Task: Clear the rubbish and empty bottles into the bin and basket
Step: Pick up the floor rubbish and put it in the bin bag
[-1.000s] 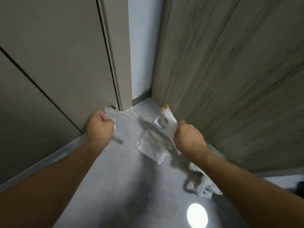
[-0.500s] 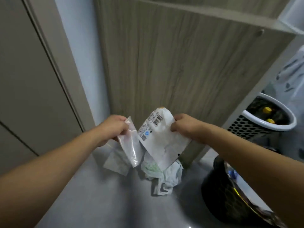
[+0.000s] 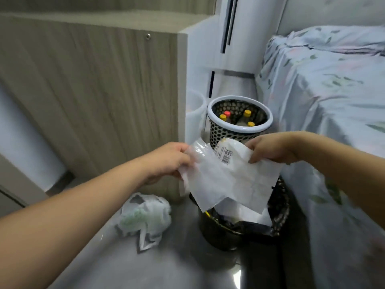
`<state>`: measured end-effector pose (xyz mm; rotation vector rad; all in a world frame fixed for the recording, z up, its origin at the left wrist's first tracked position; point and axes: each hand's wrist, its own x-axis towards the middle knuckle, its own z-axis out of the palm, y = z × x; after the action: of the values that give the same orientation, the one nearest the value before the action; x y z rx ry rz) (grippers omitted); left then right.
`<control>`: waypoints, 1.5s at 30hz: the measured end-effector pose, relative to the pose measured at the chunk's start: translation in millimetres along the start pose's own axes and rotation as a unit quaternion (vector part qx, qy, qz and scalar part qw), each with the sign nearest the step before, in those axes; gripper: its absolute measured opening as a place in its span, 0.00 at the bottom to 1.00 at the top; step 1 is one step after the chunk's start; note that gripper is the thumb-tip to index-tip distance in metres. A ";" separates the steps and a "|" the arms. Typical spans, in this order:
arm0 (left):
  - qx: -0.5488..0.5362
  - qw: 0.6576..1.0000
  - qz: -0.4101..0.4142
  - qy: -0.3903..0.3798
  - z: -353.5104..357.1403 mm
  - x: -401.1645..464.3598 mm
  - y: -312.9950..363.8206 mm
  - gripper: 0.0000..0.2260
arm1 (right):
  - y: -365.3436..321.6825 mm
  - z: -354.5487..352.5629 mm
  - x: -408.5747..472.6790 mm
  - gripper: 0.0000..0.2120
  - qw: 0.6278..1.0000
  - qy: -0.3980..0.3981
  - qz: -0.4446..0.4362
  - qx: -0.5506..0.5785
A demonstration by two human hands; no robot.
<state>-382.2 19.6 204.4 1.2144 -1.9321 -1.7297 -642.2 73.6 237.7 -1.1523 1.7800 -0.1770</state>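
A person's left hand (image 3: 166, 161) pinches a clear plastic wrapper (image 3: 205, 184) and the right hand (image 3: 270, 150) a barcoded packet (image 3: 245, 176), both above the black bin (image 3: 279, 207); released unevenly, either light sheet could drift onto the floor (image 3: 187, 265)

Indoor light, moderate and cool, soft overall. Bed (image 3: 325, 84) side and the white panels at top right are brightest, slightly washed out. Floor (image 3: 177, 268) is glossy: pale glare streak at the bottom edge, dark shadow pooled around the bin (image 3: 218, 236). Wood cabinet (image 3: 93, 90) evenly lit, no hard shadows. Whole frame is soft with motion blur; worst on the right forearm and the lower right corner, where the bedsheet print smears. Barcode on the wrapper (image 3: 239, 174) is visible, text unreadable. Wide-angle distortion: cabinet edges and wall lines lean and bow toward the borders, near forearms look oversized.
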 end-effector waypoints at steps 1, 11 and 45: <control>0.002 1.000 0.005 0.009 11.7 9.8 4.5 0.11 | 11.2 -5.7 2.0 0.12 1.000 0.018 -0.004 0.019; 0.488 0.857 0.019 0.164 123.3 69.1 -30.1 0.23 | 67.0 24.1 51.9 0.06 0.955 0.082 0.044 -0.281; 0.497 0.832 0.151 0.195 -68.1 -24.5 -114.4 0.06 | -100.1 146.2 58.2 0.20 0.896 0.088 -0.209 -0.381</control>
<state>-275.1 -1.3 124.2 1.2636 -2.5877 -0.1829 -470.7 26.7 181.3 -2.1415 1.7768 0.1973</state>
